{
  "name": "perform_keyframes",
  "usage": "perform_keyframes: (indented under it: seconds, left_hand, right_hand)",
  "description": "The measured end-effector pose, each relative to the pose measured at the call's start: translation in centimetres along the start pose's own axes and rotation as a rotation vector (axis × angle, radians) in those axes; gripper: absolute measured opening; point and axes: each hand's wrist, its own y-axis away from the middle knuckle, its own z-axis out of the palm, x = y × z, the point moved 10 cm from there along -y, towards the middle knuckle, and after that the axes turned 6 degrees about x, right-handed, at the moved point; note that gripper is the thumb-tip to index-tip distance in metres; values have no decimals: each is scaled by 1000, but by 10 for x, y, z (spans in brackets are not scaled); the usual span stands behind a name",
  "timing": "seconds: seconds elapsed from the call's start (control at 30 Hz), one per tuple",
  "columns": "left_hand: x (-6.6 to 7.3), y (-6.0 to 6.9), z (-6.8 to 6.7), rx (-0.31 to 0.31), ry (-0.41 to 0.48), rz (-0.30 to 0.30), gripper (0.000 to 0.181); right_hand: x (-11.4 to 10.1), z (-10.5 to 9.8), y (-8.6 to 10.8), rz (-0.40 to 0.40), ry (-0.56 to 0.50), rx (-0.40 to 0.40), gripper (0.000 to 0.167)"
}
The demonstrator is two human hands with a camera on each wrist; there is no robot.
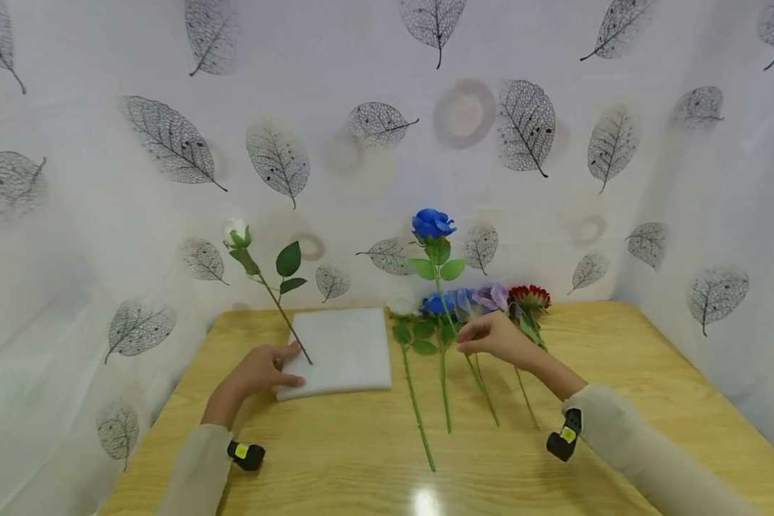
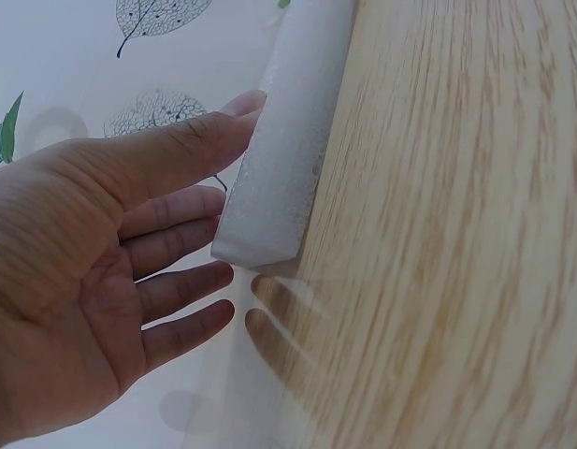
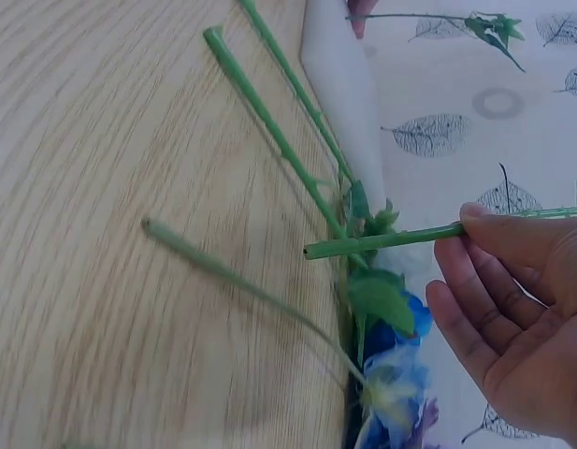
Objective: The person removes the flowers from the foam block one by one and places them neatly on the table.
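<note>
A white foam block [image 1: 348,351] lies on the table. A white rose [image 1: 237,233] with green leaves stands in it, its stem leaning left. My left hand [image 1: 267,369] rests at the block's left edge, thumb and fingers spread and touching it; the left wrist view shows the thumb against the foam [image 2: 283,150]. In my right hand [image 1: 499,340], thumb and fingertips pinch the green stem of a blue rose [image 1: 433,224], held bloom up above the table. The right wrist view shows the cut stem end [image 3: 330,249] free in the air below my right hand [image 3: 526,309].
Right of the foam lie several flowers on the wooden table [image 1: 335,459]: a white one [image 1: 403,306], another blue rose [image 1: 435,306], blue and purple blooms [image 1: 490,297] and a red flower [image 1: 530,297]. Their stems point toward me. A leaf-print curtain [image 1: 374,57] hangs behind.
</note>
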Motion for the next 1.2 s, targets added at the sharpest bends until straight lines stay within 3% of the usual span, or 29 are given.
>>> perform_keyframes:
  seconds: [0.2,0.53,1.2]
  left_hand:
    - [-2,0,0,-1,0,-13,85]
    - [0,1,1,-3,-16,-3,84]
    - [5,2,-1,-7,-24,18,83]
  right_hand:
    - [10,-22,11,17,74,26,24]
    - [30,-53,36,105,55,26,32]
    - [66,-115,78,205,124,125,43]
